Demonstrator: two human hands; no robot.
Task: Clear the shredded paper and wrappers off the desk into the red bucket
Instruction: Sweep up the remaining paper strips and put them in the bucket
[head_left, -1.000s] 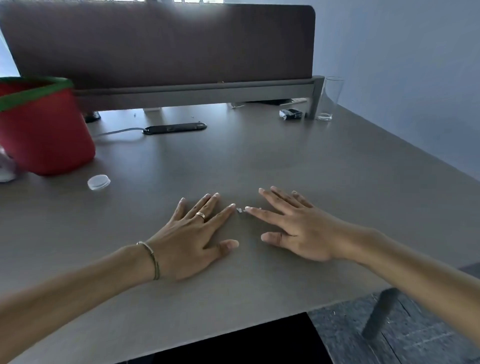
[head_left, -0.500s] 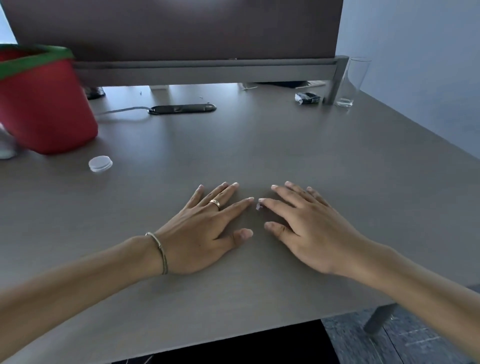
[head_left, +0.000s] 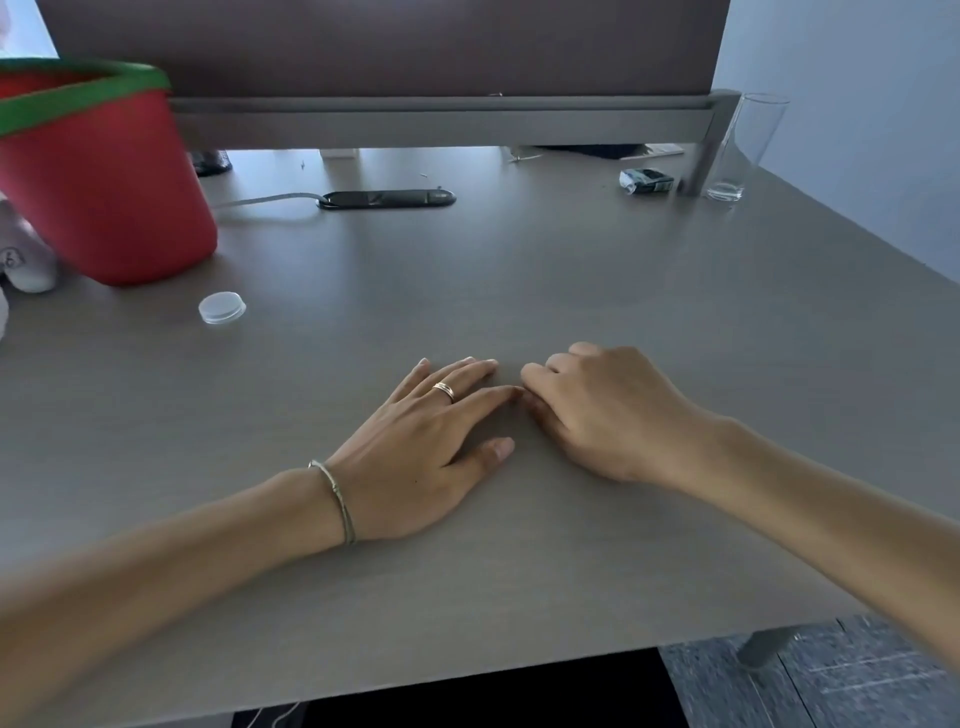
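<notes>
The red bucket (head_left: 104, 182) with a green rim stands at the far left of the grey desk (head_left: 649, 312). My left hand (head_left: 421, 447) lies flat on the desk near the front, fingers spread, holding nothing. My right hand (head_left: 608, 410) sits just right of it, fingers curled shut at the left index fingertip. They close over the spot where a tiny paper scrap lay; the scrap itself is hidden under them. A crumpled dark wrapper (head_left: 647, 182) lies at the back right. A few small shreds (head_left: 519, 156) lie under the partition.
A clear bottle cap (head_left: 222, 307) lies in front of the bucket. A black cable outlet (head_left: 387, 198) with a white cord sits at the back, an empty glass (head_left: 748, 150) at the back right corner. A brown partition (head_left: 384, 47) closes the rear. The desk's front edge is close below my wrists.
My right hand's fingers have curled shut over the small scrap that lay between the two index fingertips. The left hand stayed flat. The view has shifted closer and lower.
</notes>
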